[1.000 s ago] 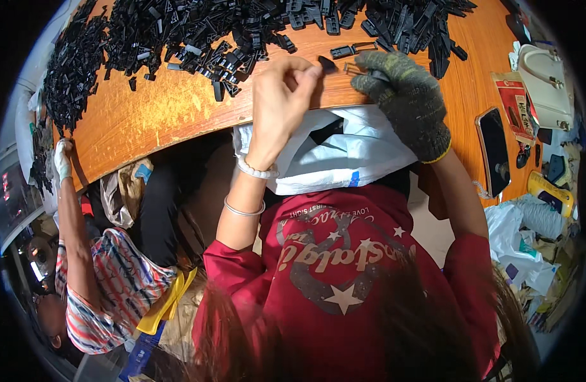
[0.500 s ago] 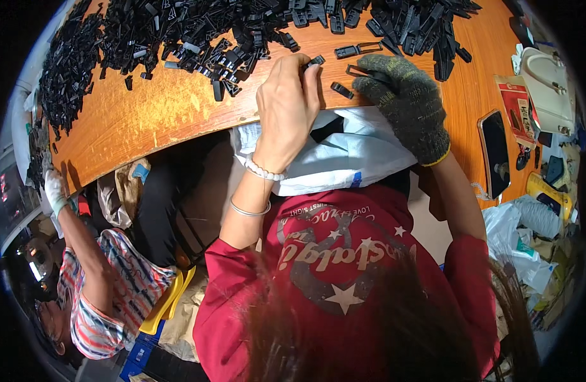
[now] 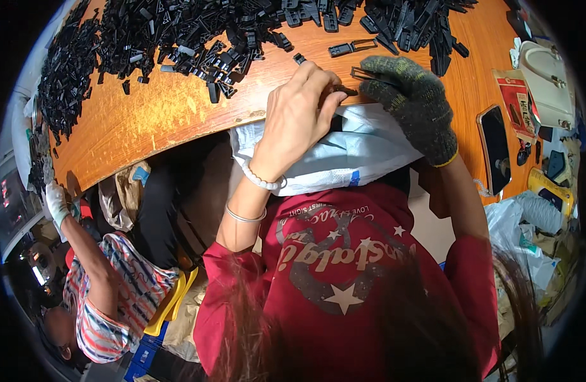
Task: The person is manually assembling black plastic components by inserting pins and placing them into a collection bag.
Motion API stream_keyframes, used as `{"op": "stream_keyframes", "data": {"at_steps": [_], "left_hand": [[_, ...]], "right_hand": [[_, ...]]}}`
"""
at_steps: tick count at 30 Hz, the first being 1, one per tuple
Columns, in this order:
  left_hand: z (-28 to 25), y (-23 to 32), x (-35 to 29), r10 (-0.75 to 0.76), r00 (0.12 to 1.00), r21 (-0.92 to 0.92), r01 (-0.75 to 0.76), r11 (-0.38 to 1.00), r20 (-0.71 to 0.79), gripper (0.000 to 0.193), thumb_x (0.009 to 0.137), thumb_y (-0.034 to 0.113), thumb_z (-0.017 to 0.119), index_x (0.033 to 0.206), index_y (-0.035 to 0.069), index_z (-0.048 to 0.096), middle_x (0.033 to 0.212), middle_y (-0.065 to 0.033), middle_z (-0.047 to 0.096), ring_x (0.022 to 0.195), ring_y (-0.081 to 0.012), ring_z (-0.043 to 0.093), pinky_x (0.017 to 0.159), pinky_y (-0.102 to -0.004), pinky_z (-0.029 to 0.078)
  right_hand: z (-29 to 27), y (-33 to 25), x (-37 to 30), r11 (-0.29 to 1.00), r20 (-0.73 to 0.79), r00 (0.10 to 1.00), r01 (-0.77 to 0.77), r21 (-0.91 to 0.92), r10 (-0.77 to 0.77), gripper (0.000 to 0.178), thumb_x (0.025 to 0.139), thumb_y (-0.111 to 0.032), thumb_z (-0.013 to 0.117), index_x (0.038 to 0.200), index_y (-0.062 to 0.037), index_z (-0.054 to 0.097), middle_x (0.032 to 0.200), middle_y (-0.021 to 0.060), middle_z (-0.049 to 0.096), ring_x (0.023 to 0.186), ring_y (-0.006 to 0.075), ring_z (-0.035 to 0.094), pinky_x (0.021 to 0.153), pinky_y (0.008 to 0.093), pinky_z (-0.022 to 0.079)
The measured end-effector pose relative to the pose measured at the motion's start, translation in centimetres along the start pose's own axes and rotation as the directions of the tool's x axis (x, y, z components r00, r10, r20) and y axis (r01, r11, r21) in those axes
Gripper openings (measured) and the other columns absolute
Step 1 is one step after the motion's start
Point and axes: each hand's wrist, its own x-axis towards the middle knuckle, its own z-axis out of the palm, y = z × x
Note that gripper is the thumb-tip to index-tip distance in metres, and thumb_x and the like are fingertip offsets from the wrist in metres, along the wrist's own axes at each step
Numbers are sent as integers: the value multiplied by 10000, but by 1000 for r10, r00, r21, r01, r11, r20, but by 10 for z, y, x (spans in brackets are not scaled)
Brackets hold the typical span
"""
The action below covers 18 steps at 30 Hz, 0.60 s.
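One bare left hand (image 3: pixel 299 114), now at a black clip (image 3: pixel 349 91), grip unclear; gloved right hand (image 3: pixel 414 102) clamped on a black frame (image 3: pixel 364 74); small piece (image 3: pixel 299 58), just released, lies beyond left fingers, freeing them.

Free path over the tabletop (image 3: pixel 153 108) left of the left hand (image 3: pixel 296 118), black parts (image 3: pixel 191 32) (dense heap) in the way beyond

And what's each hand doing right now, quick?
Left hand: fingers curled by a small black piece; grip cannot be told.
Right hand: gloved, closed, holding a black frame.
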Motion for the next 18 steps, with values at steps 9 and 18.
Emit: {"op": "stream_keyframes", "data": {"at_steps": [9,18], "left_hand": [[0,-1,-1,24,998,-92,-18,996,58,155,767,35,675,878,16,568,834,-110,538,671,-319,590,586,-383,465],[-1,-1,2,83,993,-107,-75,991,80,154,767,0,658,891,-5,566,843,-132,545,684,-340,595,607,-400,483]], "right_hand": [[-19,-16,-3,934,223,969,177,-309,-109,281,771,-139,718,1046,-90,687,922,108,669,813,269,647,728,331,514],[-10,-6,9,788,623,765,277,-550,165,417,889,-257,580,1261,-75,536,1295,88,527,1209,201,482,1039,362,382]]}}
